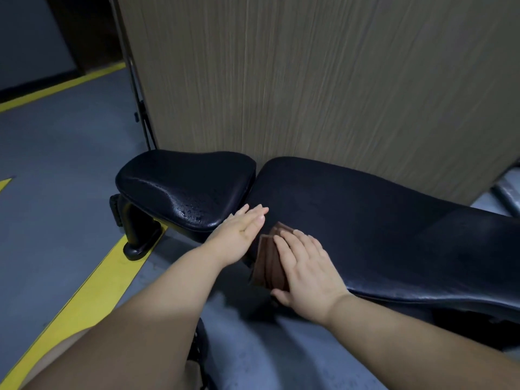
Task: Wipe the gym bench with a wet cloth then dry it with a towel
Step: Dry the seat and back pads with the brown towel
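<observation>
The right hand (309,273), fingers straight, presses the folded brown cloth (268,263) on the gym bench's back pad (365,220); the left hand (239,230) lies flat at the cloth's 10 o'clock. Best: even, overlapping strokes toward 3 o'clock.

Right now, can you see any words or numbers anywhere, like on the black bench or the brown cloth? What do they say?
There are no words, numbers, labels or brand marks to read anywhere in this view.
On the black padded gym bench: nothing, only water drops.
On the brown folded cloth: nothing.
On the wood-grain panel behind: only grain lines.
On the yellow painted floor stripes: plain lines, no writing.
</observation>
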Available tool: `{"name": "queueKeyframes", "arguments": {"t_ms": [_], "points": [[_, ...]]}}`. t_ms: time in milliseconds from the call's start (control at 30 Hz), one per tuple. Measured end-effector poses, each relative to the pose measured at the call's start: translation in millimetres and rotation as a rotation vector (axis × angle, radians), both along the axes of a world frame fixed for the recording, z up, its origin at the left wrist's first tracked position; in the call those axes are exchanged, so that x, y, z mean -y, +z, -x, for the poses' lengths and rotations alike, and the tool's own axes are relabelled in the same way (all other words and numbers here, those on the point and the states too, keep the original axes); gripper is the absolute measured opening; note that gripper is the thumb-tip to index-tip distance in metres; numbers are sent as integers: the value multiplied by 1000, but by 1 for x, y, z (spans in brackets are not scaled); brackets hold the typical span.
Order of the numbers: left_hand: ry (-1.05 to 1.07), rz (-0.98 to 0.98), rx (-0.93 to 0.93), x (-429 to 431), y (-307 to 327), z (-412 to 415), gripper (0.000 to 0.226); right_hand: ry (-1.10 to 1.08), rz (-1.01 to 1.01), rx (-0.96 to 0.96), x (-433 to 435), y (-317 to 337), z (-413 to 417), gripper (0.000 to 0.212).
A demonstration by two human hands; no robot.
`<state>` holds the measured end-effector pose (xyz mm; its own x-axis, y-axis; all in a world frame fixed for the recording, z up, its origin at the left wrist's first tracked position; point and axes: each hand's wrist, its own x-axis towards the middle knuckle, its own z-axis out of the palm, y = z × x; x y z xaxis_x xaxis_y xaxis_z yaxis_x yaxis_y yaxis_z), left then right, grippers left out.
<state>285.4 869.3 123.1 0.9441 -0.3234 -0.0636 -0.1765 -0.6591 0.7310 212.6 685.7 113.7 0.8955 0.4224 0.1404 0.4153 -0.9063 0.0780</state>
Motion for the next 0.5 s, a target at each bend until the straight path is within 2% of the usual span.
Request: {"name": "queueKeyframes", "arguments": {"t_ms": [133,300,500], "points": [[-102,-201,-18,8,-8,5,48,-44,34,25,44,-2,18,111],[-57,-120,-87,14,-5,6,49,-108,43,22,42,3,19,115],[-23,-79,-97,17,-4,6,51,-59,27,7,-5,1,0,114]]}}
